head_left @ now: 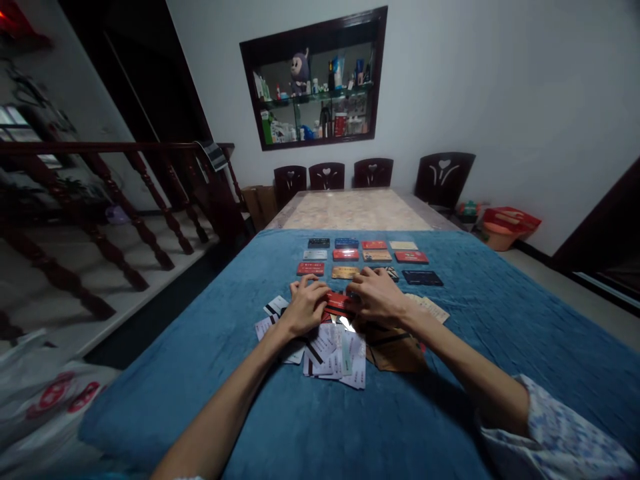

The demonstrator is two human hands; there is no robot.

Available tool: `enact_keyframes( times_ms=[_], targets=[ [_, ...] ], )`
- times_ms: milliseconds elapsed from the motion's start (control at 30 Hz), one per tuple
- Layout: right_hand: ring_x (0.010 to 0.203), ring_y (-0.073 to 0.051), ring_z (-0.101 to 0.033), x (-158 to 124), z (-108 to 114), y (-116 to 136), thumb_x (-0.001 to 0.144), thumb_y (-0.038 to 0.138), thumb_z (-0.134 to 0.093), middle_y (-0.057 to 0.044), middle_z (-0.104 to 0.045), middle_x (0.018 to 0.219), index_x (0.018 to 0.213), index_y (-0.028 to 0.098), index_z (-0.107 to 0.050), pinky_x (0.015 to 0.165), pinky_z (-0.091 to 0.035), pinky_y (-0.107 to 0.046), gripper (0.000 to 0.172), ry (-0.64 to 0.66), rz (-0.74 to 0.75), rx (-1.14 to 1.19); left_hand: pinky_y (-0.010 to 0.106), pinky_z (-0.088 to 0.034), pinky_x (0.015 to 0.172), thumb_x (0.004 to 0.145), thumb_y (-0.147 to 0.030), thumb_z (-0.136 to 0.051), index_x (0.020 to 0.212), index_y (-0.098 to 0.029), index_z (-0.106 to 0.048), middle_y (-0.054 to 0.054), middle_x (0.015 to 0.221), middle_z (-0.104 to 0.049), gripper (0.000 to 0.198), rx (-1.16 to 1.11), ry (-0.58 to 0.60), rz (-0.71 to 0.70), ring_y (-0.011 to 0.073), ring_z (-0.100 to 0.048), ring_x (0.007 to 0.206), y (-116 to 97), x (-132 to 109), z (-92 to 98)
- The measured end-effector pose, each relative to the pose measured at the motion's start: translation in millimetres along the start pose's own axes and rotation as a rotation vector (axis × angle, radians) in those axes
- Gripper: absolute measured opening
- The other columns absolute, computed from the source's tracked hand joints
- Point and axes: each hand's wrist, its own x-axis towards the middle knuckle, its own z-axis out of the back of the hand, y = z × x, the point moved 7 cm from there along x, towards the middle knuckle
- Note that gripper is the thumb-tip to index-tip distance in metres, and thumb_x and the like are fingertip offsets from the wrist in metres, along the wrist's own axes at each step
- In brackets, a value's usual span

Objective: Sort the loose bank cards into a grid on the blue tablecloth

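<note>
Between my two hands a red card [339, 303] with a dark stripe lies level above the loose cards; whether it is one card or a small stack I cannot tell. My left hand [306, 305] has its curled fingers closed at the card's left end. At the right end, the bent fingers of my right hand [376, 295] close on it, partly hiding it. Below them is a spread of white cards [327, 353], some with dark stripes. Brown-gold cards [397, 350] lie under my right forearm, and beige cards [427, 307] stick out beyond it.
Rows of sorted cards lie beyond my hands, among them a red card [310, 269], a gold card [345, 272] and a dark card [423, 278]. A blue cloth [210, 360] covers the near table; bare marble tabletop [345, 208] shows behind. Chairs [327, 176] stand at the far end.
</note>
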Motion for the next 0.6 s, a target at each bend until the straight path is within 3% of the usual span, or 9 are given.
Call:
enact_keyframes(
  times_ms=[300, 600],
  targets=[
    [0.113, -0.033, -0.049, -2.4, -4.4, 5.6, 0.083, 0.05, -0.061, -0.013, -0.067, 0.111, 0.105, 0.021, -0.07, 0.084, -0.036, -0.041, 0.038, 0.09, 0.005, -0.005, 0.057, -0.029, 0.106, 0.082, -0.015, -0.055, 0.123, -0.021, -0.063, 0.01, 0.132, -0.061, 0.042, -0.006, 0.078, -0.01, 0.0337, -0.037, 0.133, 6.5, -7.2, -9.5],
    [0.112, -0.034, -0.049, -1.6, -10.8, 7.6, 0.082, 0.055, -0.06, -0.014, -0.067, 0.109, 0.104, 0.022, -0.069, 0.082, -0.037, -0.042, 0.042, 0.127, 0.018, -0.01, 0.058, -0.03, 0.106, 0.082, -0.018, -0.058, 0.119, -0.021, -0.068, 0.011, 0.129, -0.063, 0.038, -0.015, 0.108, -0.002, 0.0343, -0.038, 0.132, 11.2, -7.4, -13.5]
  ],
)
